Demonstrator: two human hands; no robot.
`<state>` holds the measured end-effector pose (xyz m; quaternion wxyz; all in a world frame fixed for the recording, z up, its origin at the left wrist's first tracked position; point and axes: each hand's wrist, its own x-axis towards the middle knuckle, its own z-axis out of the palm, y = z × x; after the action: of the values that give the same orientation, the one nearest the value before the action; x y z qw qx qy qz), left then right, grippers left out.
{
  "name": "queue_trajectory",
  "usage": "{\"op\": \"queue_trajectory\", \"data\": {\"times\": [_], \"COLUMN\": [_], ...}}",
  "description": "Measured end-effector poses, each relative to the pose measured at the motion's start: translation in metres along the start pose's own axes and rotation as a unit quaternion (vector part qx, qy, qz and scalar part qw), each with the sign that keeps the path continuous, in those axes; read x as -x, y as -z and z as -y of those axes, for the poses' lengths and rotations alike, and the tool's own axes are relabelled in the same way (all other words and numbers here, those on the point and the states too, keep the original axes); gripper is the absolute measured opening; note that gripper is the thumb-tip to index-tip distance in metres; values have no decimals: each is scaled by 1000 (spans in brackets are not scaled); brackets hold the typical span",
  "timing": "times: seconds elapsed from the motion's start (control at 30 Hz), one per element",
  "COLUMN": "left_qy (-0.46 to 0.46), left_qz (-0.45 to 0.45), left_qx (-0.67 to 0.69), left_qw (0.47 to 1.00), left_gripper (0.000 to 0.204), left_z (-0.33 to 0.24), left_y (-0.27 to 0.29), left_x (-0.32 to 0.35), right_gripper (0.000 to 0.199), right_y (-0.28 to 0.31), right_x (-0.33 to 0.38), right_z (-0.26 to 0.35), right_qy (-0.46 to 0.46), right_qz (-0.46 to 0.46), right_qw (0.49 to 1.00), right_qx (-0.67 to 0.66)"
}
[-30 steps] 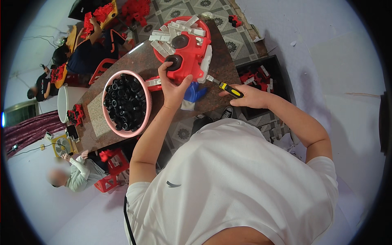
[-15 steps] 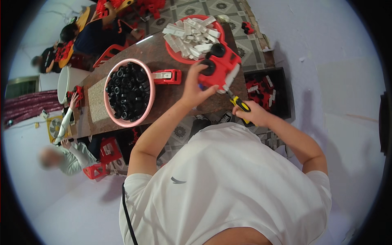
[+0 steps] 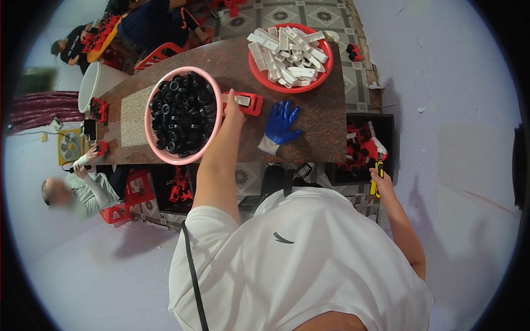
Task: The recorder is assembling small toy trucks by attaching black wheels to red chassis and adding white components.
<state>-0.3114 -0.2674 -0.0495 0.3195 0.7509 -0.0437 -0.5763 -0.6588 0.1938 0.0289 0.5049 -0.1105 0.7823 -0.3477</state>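
Note:
My left hand (image 3: 233,109) is at the near left end of a red toy vehicle body (image 3: 251,103) with a white insert, its fingers around that end. The body lies on the table, close against the pink basket (image 3: 148,124) of black toy wheels (image 3: 182,113). Some of the fingertips are hidden. Low at the right, my right hand (image 3: 382,182) is closed on yellow-and-black pliers (image 3: 376,179), held beside the black bin (image 3: 391,132). Red and white toy parts (image 3: 364,146) fill this bin.
A red basin (image 3: 328,70) of white plastic parts stands at the table's (image 3: 323,118) far right. A blue-coated glove (image 3: 282,124) lies mid-table. A white tub (image 3: 88,91) is at the left end. A person (image 3: 99,187) sits left, with others beyond the table.
The red wheeled toy has left my left hand, which moved left to the vehicle body. My right hand moved right and down with the pliers. The glove is now uncovered.

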Motion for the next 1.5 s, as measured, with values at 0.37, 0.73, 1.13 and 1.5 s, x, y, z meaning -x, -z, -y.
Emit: {"op": "queue_trajectory", "data": {"times": [0.37, 0.73, 1.13, 1.5], "left_qy": [-14, -46, -402, -564], "left_qz": [410, 454, 284, 305], "left_qx": [84, -238, -417, -423], "left_qw": [908, 857, 764, 640], "left_gripper": [49, 79, 93, 83], "left_z": [52, 118, 125, 90], "left_y": [62, 11, -11, -22], "left_x": [28, 130, 30, 77], "right_gripper": [33, 38, 28, 48], "right_y": [-68, -192, -196, -145], "right_x": [12, -112, -145, -93], "right_z": [78, 130, 93, 127], "right_qy": [104, 366, 338, 268], "right_qz": [101, -145, -148, -48], "right_qw": [987, 906, 927, 904], "right_qx": [63, 154, 66, 331]}}
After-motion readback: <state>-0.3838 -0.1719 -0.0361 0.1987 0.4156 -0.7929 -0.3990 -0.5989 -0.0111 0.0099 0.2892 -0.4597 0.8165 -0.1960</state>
